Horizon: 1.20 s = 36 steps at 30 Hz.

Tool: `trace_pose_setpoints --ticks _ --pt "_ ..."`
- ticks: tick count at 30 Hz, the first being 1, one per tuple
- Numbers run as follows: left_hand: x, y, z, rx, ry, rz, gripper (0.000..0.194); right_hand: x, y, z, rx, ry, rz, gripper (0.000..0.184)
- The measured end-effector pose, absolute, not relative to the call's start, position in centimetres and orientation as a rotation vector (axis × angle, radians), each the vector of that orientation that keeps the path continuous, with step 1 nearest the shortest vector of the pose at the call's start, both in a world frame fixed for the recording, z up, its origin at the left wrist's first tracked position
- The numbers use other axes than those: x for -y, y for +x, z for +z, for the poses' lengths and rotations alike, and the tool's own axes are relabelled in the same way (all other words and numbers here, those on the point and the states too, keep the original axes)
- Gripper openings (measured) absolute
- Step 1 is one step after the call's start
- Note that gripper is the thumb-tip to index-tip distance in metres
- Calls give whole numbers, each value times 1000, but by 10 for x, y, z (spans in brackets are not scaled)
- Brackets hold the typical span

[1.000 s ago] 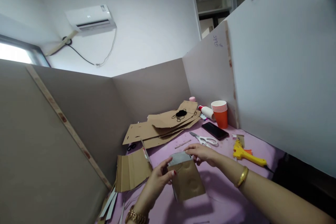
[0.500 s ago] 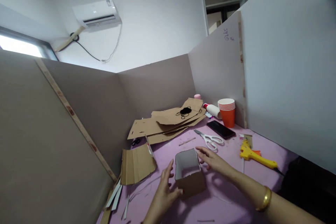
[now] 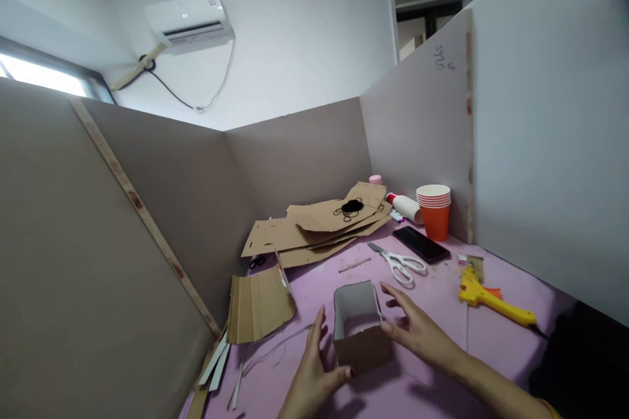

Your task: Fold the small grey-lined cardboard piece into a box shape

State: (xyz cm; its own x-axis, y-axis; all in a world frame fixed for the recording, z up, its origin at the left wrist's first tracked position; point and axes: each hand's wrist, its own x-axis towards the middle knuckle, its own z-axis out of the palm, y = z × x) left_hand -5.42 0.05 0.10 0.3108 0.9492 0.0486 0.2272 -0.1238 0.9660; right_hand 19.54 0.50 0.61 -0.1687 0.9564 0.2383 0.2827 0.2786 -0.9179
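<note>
A small open-topped cardboard box (image 3: 364, 350), brown outside and pale grey inside, stands on the pink tabletop in front of me. To its left is my left hand (image 3: 317, 366), fingers spread and stretched upward, the thumb by the box's lower front corner. My right hand (image 3: 417, 327) is on the other side, fingers apart, its thumb tip at the box's right edge. Neither hand is closed around the box; whether the left one touches it I cannot tell. Beyond the right hand lie white-handled scissors (image 3: 403, 268).
A yellow hot glue gun (image 3: 496, 304) lies at the right. Behind are a black phone (image 3: 421, 245), stacked orange paper cups (image 3: 435, 219) and flat cardboard sheets (image 3: 314, 219) with black cord (image 3: 352, 207) on top. A folded cardboard piece (image 3: 260, 306) is at left. Grey partitions (image 3: 299, 147) enclose the table.
My right hand has come lower and nearer along the box's right side, its thumb now at the edge. The left hand stays beside the box. The whole view has shifted slightly.
</note>
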Motion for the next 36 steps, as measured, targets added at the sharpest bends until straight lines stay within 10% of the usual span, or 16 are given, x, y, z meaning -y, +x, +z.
trace_pose_setpoints --ticks 10,17,23,30,33,36 --pt "-7 -26 32 -778 1418 942 145 -11 192 -5 1853 -1023 898 87" --pt "-11 -11 14 -765 1336 1131 147 -23 187 -12 1610 -801 1197 133" --pt "-15 -21 -4 -787 1275 1198 144 -24 180 -17 1391 -617 1370 124" --pt "-17 -49 -5 -1132 817 1245 46 -18 205 -21 886 -578 1730 93" --pt "-15 -49 -3 -1092 617 1301 36 -17 214 -17 593 -457 1909 56" --pt "-11 -48 -1 -1037 557 1301 38 -18 221 -14 500 -377 2031 59"
